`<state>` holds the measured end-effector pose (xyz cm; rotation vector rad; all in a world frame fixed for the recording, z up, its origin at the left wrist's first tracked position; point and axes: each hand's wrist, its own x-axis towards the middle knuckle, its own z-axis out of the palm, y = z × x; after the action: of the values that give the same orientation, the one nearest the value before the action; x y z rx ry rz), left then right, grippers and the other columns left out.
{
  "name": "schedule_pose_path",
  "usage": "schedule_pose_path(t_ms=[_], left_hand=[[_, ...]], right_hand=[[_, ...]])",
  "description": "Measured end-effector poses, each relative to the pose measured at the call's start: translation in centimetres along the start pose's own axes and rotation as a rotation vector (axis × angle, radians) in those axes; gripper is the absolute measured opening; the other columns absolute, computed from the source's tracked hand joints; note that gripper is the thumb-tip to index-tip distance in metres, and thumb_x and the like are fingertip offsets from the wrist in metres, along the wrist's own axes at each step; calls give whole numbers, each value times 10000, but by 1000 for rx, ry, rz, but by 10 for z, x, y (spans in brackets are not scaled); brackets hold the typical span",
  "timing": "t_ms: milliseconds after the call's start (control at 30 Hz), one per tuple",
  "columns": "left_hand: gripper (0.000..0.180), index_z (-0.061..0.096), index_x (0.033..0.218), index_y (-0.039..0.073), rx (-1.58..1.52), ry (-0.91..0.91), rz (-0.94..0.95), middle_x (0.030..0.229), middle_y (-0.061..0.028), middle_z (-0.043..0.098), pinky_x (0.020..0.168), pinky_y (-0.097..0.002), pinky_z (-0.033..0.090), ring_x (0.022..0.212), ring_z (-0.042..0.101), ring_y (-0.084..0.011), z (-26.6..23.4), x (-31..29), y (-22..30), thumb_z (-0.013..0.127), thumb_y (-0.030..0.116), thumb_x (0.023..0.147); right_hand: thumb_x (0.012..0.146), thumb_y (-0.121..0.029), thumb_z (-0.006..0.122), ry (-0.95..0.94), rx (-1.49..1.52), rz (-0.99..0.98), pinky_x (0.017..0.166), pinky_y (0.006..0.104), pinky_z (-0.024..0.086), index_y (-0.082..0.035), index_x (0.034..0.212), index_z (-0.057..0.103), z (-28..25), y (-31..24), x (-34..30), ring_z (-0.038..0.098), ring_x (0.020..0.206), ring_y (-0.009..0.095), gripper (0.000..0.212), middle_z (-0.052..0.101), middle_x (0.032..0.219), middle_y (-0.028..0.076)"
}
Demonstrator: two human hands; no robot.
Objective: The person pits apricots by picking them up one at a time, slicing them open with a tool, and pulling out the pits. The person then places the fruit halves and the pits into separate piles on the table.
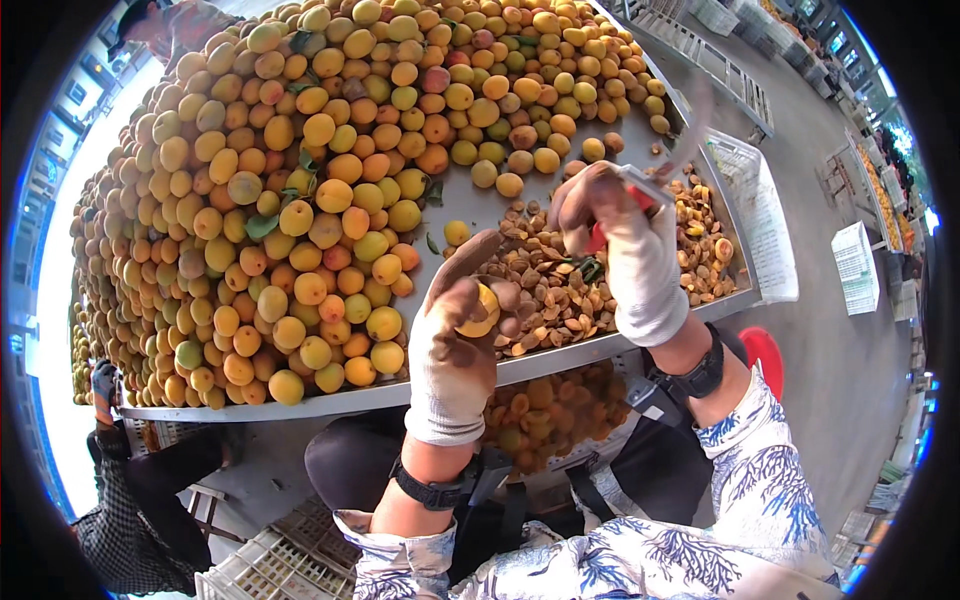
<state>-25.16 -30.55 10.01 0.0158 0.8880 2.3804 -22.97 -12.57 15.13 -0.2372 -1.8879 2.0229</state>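
My left hand point(450, 340), in a stained white knit glove, grips a yellow apricot point(482, 312) above the pile of brown pits point(560, 305). To its right my right hand point(625, 225), gloved the same way, is closed round a knife with a red handle point(640, 196). The blade points up and away and is smeared by motion, apart from the fruit. A great heap of whole apricots point(300, 215), yellow, orange and some greenish, covers the left and far part of the metal table point(470, 210). Beneath the near edge, between my knees, sit apricot pieces point(560, 410).
White plastic crates stand beside the table's right edge point(760, 220) and at the lower left point(275, 555). A red round object point(764, 358) is by my right knee. One person point(130, 510) sits at the lower left; another point(185, 30) is beyond the heap.
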Motion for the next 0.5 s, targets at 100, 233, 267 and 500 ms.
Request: schedule_pose_path(t_ms=[100, 233, 267, 500], left_hand=[[544, 517, 1362, 0, -43, -9, -12, 896, -88, 644, 690, -301, 520, 744, 608, -189, -9, 3, -4, 477, 423, 1023], [607, 488, 1355, -31, 59, 133, 22, 902, -78, 687, 673, -236, 529, 782, 660, -144, -1, 1, -5, 386, 489, 1059], [609, 494, 1350, -28, 43, 121, 19, 952, -88, 688, 672, -240, 545, 798, 669, -144, -2, 1, -5, 375, 493, 1061], [637, 516, 1323, -39, 51, 197, 89, 1158, -120, 637, 656, -260, 578, 826, 670, -139, 3, 4, -5, 366, 519, 1056]], right_hand=[[976, -516, 576, -23, -42, -36, 643, 252, 469, 15, 960, 700, -1, 0, -2, 587, 746, 94, 545, 703, 877, 61], [947, -493, 635, -248, -20, -43, 708, 257, 511, 34, 1092, 671, 4, -1, -16, 613, 805, 101, 548, 707, 1002, 91], [930, -481, 666, -285, 15, -12, 726, 260, 523, 36, 1130, 664, 5, -1, -20, 623, 813, 103, 554, 706, 1032, 97], [808, -357, 822, -296, -346, -257, 682, 280, 539, -38, 1027, 739, 16, 4, -17, 673, 751, 156, 395, 718, 919, 76]])
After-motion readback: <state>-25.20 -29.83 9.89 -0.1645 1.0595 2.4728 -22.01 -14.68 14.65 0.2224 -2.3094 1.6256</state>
